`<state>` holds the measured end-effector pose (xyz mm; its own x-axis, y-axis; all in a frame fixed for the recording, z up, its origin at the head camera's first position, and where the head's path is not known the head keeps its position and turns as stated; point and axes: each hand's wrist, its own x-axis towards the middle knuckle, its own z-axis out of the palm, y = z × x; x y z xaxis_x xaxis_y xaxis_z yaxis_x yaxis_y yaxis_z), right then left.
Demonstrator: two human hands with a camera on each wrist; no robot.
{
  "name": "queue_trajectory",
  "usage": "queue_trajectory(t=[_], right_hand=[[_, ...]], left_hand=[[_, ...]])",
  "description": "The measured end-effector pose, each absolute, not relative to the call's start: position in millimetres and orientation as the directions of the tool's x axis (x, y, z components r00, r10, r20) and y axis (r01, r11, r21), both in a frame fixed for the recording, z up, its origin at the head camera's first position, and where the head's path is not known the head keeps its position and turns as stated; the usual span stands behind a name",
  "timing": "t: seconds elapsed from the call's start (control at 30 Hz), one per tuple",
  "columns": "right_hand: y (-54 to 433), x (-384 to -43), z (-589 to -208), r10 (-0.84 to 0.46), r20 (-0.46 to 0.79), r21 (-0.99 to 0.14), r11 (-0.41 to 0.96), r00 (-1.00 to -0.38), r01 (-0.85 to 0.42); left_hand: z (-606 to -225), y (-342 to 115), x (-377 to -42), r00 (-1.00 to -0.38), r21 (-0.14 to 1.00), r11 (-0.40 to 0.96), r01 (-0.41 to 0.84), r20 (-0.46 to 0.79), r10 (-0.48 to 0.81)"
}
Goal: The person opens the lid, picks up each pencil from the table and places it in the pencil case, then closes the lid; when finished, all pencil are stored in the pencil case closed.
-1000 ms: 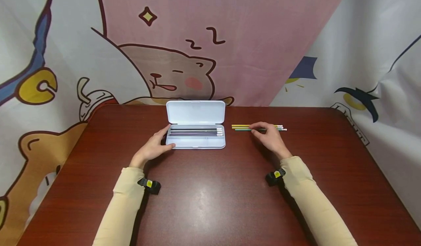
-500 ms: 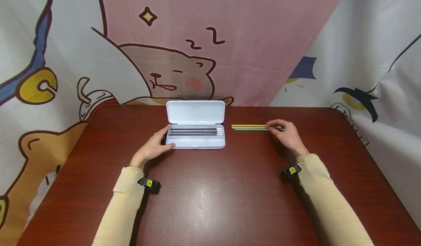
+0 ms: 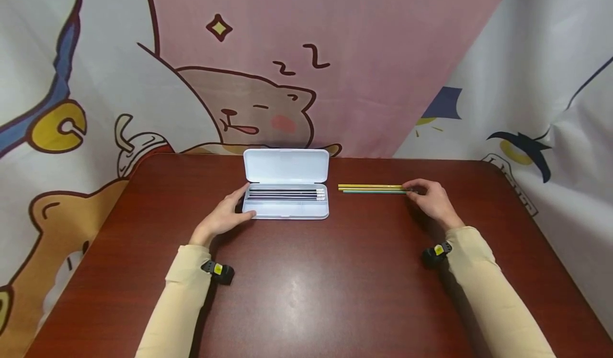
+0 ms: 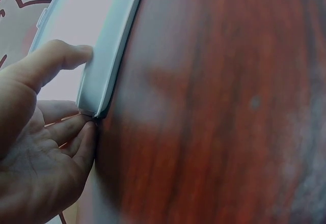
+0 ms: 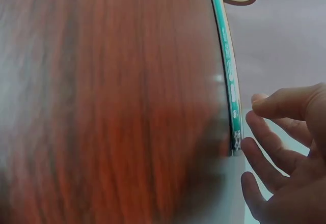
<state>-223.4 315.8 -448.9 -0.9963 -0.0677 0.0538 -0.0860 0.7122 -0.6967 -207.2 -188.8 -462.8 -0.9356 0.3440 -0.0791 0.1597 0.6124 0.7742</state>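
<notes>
My left hand (image 3: 222, 217) grips the left end of an open white pencil case (image 3: 273, 210). In the left wrist view the thumb lies on the front rim of the case (image 4: 104, 63), and the fingers reach round its end. Several dark pencils (image 3: 282, 194) with white ends lie side by side in its back compartment. To the right, two yellow pencils (image 3: 366, 186) and a green pencil (image 3: 373, 192) lie together on the table. My right hand (image 3: 433, 202) is over their right ends. The right wrist view has its loosely bent fingers beside the end of the green pencil (image 5: 230, 66).
The raised lid (image 3: 287, 165) of the case leans back near the table's far edge. Behind the dark red wooden table (image 3: 297, 283) hangs a printed cartoon curtain (image 3: 383, 55). A black wrist camera (image 3: 436, 255) sits on the right sleeve, another on the left.
My right hand has slid to the right along the loose pencils to their right ends, while they stay in place. The left hand keeps its hold on the case.
</notes>
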Motion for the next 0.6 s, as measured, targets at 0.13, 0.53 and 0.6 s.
queue_trajectory(t=[0.13,0.53,0.6], right_hand=[[322.2,-221.0,-454.8,-0.076,0.030,-0.691,0.719,-0.997,-0.075],[328.9,-222.3,-461.6,-0.100,0.007,-0.687,0.723,-0.995,-0.077],[329.2,-222.5,-462.0,-0.099,0.004,-0.675,0.734,-0.995,-0.076]], left_hand=[[-463.7,-188.0,-206.9,-0.935,0.774,0.613,0.156,-0.083,0.344],[-463.2,-188.2,-206.8,-0.938,0.770,0.617,0.162,-0.073,0.338],[-463.7,-188.4,-207.5,-0.939,0.767,0.619,0.165,-0.071,0.338]])
